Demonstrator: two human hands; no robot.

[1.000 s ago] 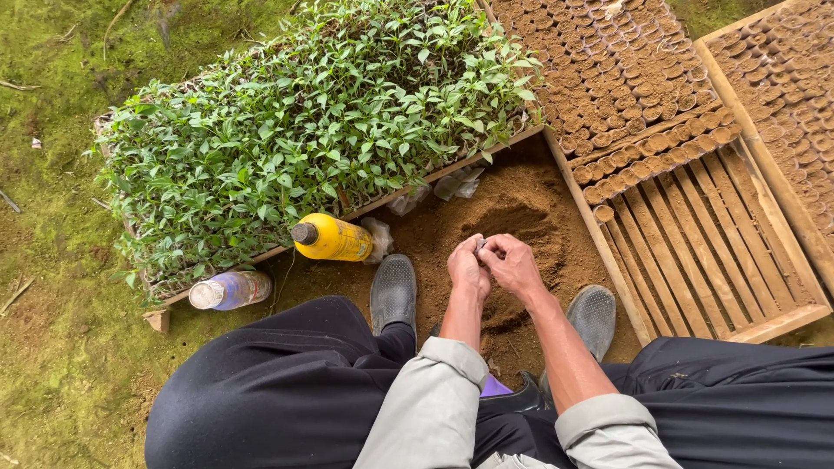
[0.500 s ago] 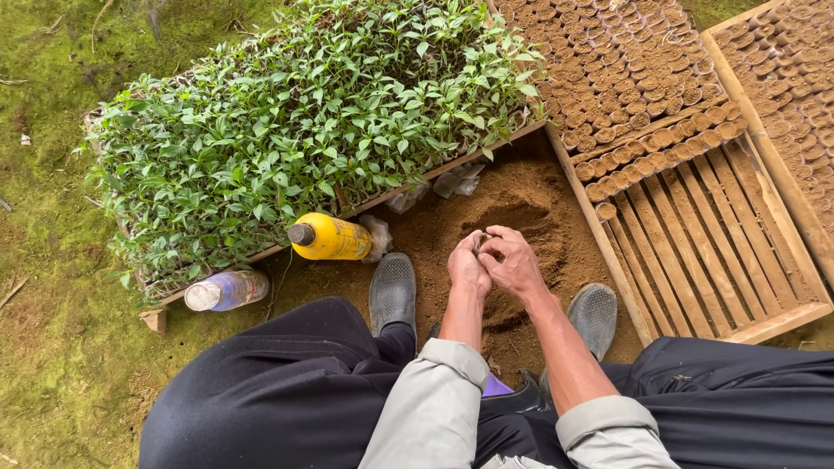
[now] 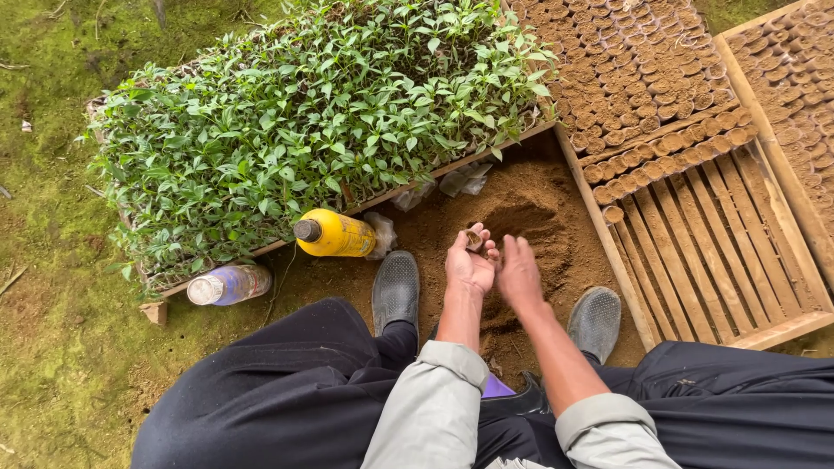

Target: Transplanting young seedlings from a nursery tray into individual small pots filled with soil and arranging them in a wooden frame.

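We saw the left hand (image 3: 470, 265) cupped palm-up around a small soil-filled pot (image 3: 474, 240), fingers curled about it. The right hand (image 3: 519, 274) hung just beside it, fingers loose and slack, gripping nothing. Both hovered above a heap of brown soil (image 3: 530, 217) with a hollow scooped in it. 2 dark shoes (image 3: 396, 289) rested at the heap's near edge. To the left lay a yellow bottle (image 3: 334, 234) and a clear bottle (image 3: 229, 285). Beyond stood a tray of green seedlings (image 3: 304, 122), and to the right a wooden slatted tray (image 3: 712, 234) partly lined with filled pots.
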